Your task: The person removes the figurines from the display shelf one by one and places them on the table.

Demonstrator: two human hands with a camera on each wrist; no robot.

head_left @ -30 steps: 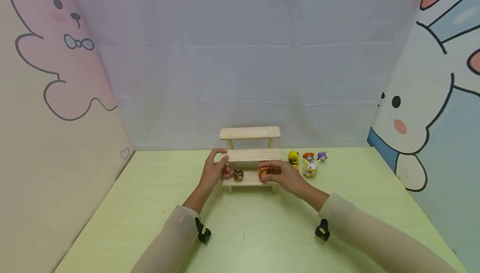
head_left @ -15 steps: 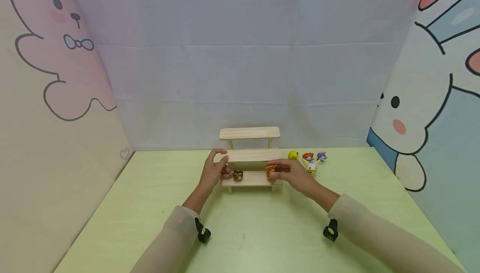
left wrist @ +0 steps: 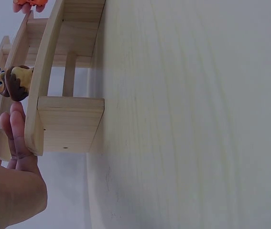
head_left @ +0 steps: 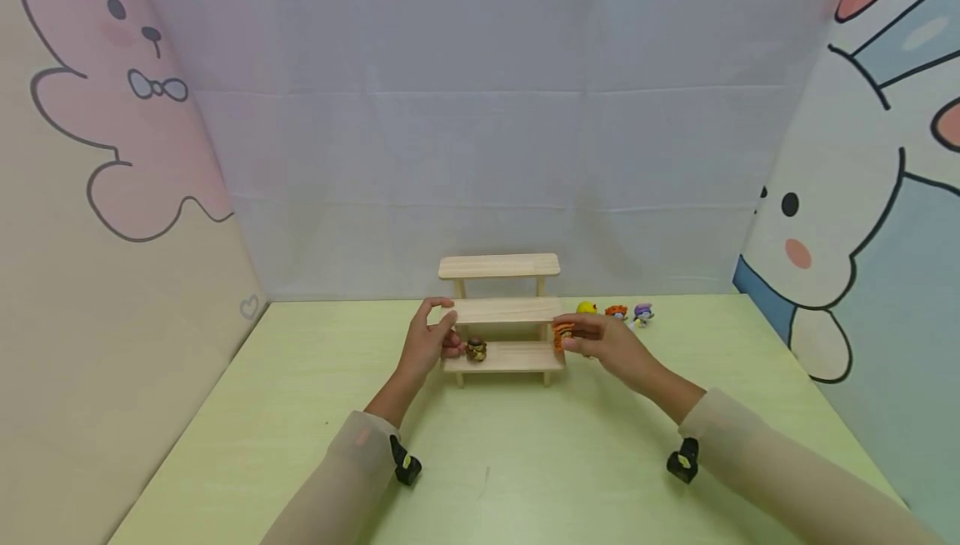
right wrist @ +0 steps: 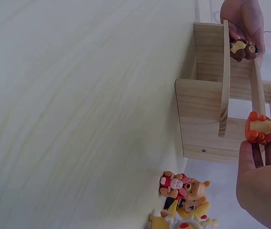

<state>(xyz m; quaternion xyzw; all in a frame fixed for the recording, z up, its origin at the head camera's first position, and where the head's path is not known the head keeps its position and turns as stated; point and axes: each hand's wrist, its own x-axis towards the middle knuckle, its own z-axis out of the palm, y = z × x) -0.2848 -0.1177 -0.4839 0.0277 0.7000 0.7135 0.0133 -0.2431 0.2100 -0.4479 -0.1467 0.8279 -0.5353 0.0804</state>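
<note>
A three-tier wooden display shelf (head_left: pixel 506 310) stands at the back of the table. My left hand (head_left: pixel 429 345) stays at its left end, thumb and fingers about the end of the middle tier, lower fingers close beside an owl figurine (head_left: pixel 476 349). That brown owl, with its yellowish belly (left wrist: pixel 23 78), is on the lowest tier near the left end. My right hand (head_left: pixel 611 349) pinches an orange, black-striped tiger figurine (right wrist: pixel 263 129) between thumb and fingers. The tiger (head_left: pixel 561 337) is at the lowest tier's right end, overlapping it in the head view.
Right of the shelf several figurines stand together: a yellow-headed one (head_left: pixel 587 307), an orange-haired one (head_left: pixel 617 312) and a purple-hatted one (head_left: pixel 643 313). The right wrist view shows a bear figurine (right wrist: pixel 195 189) among them. A pale curtain (head_left: pixel 480 153) hangs behind the table (head_left: pixel 480 462).
My right hand has moved to the right with the tiger figurine, from over the lowest tier to its right end. The left hand, the owl and the shelf have stayed in place.
</note>
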